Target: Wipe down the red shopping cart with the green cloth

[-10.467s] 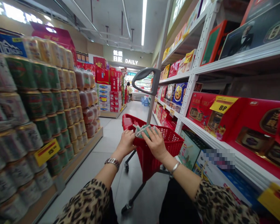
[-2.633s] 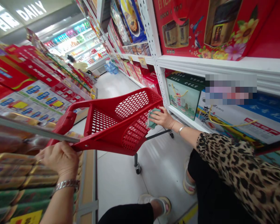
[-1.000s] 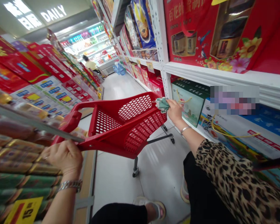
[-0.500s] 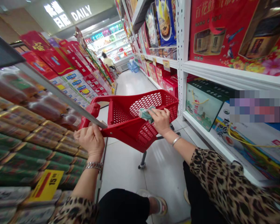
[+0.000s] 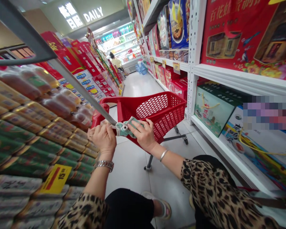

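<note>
A red shopping cart (image 5: 168,128) with a perforated basket stands tilted in the picture, in front of my legs. My left hand (image 5: 102,136) is closed on its near left end, beside the foot of a grey pole (image 5: 85,92); its fingertips are partly hidden. My right hand (image 5: 144,135) holds a crumpled green-and-white cloth (image 5: 125,127) against the near rim, close to my left hand. The fingers of the right hand are bent over the cloth.
At left are stacked cans (image 5: 33,140), wrapped bottles (image 5: 28,82) and a yellow price tag (image 5: 57,178). White shelves (image 5: 243,73) with gift boxes line the right. Farther down the aisle are a person (image 5: 115,62) and blue water bottles (image 5: 141,67).
My right hand has slid the cloth left along the cart's rim, from its middle to beside my left hand. My left hand keeps its hold; the view has shifted slightly.
</note>
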Motion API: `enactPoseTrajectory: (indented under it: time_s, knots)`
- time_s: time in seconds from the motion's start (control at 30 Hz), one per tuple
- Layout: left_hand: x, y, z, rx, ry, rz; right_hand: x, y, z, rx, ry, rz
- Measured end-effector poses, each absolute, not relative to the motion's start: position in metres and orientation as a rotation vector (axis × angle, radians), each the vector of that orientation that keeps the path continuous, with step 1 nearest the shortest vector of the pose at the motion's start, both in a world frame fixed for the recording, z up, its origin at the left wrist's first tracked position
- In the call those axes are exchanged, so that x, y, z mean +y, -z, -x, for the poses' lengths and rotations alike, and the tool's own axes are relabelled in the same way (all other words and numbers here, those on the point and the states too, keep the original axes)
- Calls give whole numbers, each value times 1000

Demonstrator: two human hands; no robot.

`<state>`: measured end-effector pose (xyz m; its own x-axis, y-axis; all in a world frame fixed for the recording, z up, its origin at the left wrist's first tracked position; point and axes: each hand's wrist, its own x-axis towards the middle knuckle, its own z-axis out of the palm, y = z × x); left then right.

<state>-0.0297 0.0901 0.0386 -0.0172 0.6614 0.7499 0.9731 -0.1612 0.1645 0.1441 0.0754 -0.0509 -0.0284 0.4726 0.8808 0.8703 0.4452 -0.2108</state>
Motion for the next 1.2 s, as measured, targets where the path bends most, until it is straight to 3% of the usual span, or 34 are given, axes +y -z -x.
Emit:
enactPoseTrajectory:
  time_s: [0.27, 0.63, 0.97, 1.2]
  knots:
    - [61, -54, 38, -1616, 921, 2062, 56, 47, -142, -1785, 587, 1038]
    - [81, -55, 70, -1736, 1294, 2287, 49, 34, -157, -1784, 746, 815]
    - [78, -57, 66, -1803, 1114, 2484, 48, 14, -134, -1851, 842, 654]
    - [72, -50, 54, -1795, 1239, 2424, 42, 23, -180, -1852, 889, 708]
